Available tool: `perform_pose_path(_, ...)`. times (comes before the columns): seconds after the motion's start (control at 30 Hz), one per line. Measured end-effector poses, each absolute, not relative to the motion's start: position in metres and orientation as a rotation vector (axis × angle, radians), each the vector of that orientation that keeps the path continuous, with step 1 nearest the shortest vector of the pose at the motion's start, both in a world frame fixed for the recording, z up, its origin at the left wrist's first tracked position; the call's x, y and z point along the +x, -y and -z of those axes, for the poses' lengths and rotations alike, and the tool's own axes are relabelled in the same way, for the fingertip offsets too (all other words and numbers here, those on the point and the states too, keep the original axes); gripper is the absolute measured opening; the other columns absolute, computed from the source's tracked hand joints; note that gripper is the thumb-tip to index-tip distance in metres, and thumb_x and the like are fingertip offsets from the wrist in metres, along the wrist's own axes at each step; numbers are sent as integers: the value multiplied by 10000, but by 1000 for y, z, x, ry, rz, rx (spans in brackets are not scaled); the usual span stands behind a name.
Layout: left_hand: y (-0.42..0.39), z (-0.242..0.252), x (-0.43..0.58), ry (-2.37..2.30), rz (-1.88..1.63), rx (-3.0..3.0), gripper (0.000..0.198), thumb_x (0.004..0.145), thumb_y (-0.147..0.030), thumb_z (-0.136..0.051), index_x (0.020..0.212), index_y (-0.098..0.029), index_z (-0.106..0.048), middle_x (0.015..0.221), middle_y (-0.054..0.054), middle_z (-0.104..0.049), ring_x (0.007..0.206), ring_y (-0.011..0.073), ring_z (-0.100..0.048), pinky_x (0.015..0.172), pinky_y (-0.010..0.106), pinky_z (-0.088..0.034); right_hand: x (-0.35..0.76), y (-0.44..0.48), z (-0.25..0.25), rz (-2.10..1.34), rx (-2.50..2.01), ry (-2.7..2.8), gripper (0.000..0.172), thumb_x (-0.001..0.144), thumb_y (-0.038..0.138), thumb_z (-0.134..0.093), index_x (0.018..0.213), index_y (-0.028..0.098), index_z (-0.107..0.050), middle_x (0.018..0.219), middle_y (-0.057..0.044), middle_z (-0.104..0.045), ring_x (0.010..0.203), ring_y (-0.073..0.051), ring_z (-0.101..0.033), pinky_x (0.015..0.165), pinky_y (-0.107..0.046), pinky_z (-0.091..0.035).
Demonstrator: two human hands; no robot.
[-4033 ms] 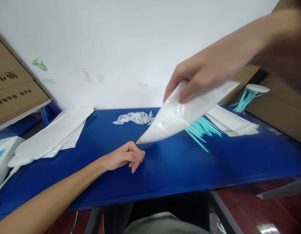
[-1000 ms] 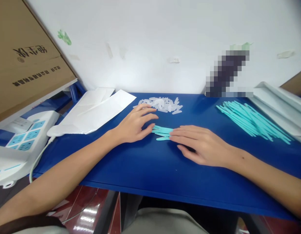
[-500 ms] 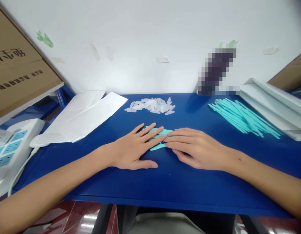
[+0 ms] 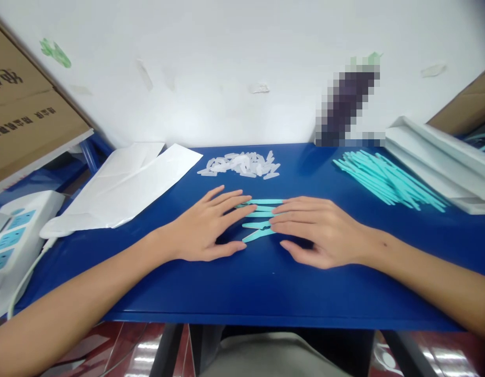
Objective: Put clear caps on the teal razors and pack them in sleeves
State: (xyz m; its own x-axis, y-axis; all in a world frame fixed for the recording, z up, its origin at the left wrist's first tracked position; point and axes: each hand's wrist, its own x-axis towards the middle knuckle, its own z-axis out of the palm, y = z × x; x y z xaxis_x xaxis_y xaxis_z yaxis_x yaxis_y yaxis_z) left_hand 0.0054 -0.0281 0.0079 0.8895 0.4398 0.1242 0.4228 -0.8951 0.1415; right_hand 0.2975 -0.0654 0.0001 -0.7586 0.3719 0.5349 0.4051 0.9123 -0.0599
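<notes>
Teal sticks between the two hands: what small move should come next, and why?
Probably draw the fingertips together to bunch the teal sticks. The left hand and right hand lie flat and open on the blue table, fingertips on opposite ends of the few sticks, which lie spread apart, the nearest one askew.

The short turquoise plastic sticks (image 4: 262, 214) have their ends hidden under the fingertips of the left hand (image 4: 203, 230) and the right hand (image 4: 323, 230). At 1 o'clock, a dark upright shape (image 4: 346, 104) is pixelated beyond telling. At 9 o'clock, the picture's edge cuts off the white power strip (image 4: 10, 235).
</notes>
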Motion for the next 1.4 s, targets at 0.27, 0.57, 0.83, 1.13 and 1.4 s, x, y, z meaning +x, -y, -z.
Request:
perform_pose_path(0.27, 18, -5, 0, -678, -194, 2830, 642, 1001, -513, -568, 1583, -295, -410, 1674, 118, -338, 1544, 396, -311, 1258, 657, -231, 289, 74, 3, 76, -552, 2671, 247, 972, 256, -583, 1132, 184, -757, 1093, -103, -786, 1010, -238, -727, 913, -402, -586)
perform_pose_path(0.57, 18, -7, 2, -628, -338, 2883, 472, 1016, -426, -546, 1436, -216, -586, 1575, 158, -456, 1481, 369, -394, 1230, 584, -338, 300, 59, -4, 188, -602, 2570, 257, 1004, 251, -544, 1134, 139, -736, 1143, -116, -778, 1040, -259, -725, 879, -420, -587)
perform_pose_path(0.83, 20, -8, 1, -751, -127, 2831, 758, 996, -562, -566, 1649, -340, -252, 1740, 110, -116, 1580, 453, -138, 1231, 721, -213, 310, 51, -8, 273, -947, 2548, 342, 1041, 315, -469, 1151, 160, -753, 1225, -118, -758, 1135, -289, -700, 952, -442, -557)
perform_pose_path(1.13, 18, -7, 0, -739, -95, 2799, 654, 1026, -559, -510, 1616, -334, -338, 1728, 94, -176, 1584, 415, -155, 1250, 676, -221, 347, 36, -22, 443, -1850, 2409, 412, 1024, 275, -374, 1161, 117, -729, 1201, -192, -733, 1051, -363, -701, 814, -468, -531)
perform_pose_path(1.4, 17, -6, 0, -832, -50, 2762, 717, 1025, -601, -487, 1645, -311, -273, 1736, 81, -165, 1592, 405, -148, 1275, 659, -146, 345, 36, -27, 361, -2361, 2316, 514, 1039, 366, -313, 905, 107, -736, 886, -217, -734, 814, -358, -723, 649, -394, -439)
